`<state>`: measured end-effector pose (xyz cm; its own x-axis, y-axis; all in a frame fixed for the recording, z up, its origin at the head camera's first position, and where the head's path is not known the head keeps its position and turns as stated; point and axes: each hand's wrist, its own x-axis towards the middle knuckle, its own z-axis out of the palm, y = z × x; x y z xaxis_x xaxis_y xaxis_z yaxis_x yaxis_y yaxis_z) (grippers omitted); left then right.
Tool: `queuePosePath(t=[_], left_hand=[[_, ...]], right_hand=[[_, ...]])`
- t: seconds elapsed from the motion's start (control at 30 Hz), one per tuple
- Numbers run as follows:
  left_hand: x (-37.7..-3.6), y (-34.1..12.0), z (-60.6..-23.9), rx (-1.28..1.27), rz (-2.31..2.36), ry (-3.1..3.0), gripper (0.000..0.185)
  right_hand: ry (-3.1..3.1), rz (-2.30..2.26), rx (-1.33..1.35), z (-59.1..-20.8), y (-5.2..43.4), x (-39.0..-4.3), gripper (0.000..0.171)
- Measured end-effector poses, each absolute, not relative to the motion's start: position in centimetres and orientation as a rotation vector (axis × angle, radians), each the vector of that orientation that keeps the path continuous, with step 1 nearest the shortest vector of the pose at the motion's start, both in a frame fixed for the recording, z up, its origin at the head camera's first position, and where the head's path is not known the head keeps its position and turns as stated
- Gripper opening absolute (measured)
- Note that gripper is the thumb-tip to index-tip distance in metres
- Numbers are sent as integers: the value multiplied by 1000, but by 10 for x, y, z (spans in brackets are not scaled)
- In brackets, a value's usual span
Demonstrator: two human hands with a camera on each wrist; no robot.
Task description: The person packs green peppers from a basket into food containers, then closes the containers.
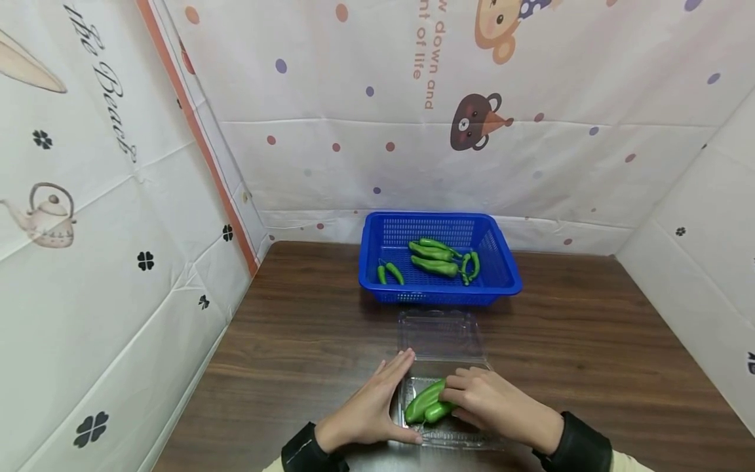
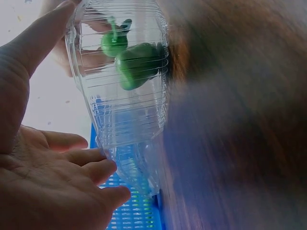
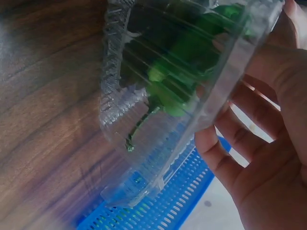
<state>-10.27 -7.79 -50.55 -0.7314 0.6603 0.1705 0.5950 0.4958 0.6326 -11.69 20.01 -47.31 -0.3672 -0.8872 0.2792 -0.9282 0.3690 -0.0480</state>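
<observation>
A clear plastic clamshell container lies open on the wooden table in front of me. Two or three green peppers lie in its near half. My left hand has its straight fingers against the container's left side and its thumb along the front. My right hand rests over the peppers with bent fingertips touching them. In the left wrist view the left hand is spread beside the container, with the peppers inside. In the right wrist view the right hand shows an empty palm beside the container and the peppers.
A blue plastic basket holding several more green peppers stands just behind the container, by the back wall. Printed sheet walls close off the left, back and right. Bare wooden table lies to both sides of the container.
</observation>
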Motion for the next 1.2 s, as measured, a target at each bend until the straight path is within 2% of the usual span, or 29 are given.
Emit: queuePosePath(t=[0.23, 0.7, 1.2], left_hand=[[-103, -78, -507, 1097, 1059, 2636, 129], [-103, -78, -508, 1128, 1077, 2650, 131], [-104, -79, -507, 1125, 1086, 2618, 129]], right_hand=[[-2389, 215, 1604, -478, 198, -115, 29], [-2420, 246, 1623, -484, 198, -114, 37], [-2449, 315, 1611, -482, 199, -115, 32]])
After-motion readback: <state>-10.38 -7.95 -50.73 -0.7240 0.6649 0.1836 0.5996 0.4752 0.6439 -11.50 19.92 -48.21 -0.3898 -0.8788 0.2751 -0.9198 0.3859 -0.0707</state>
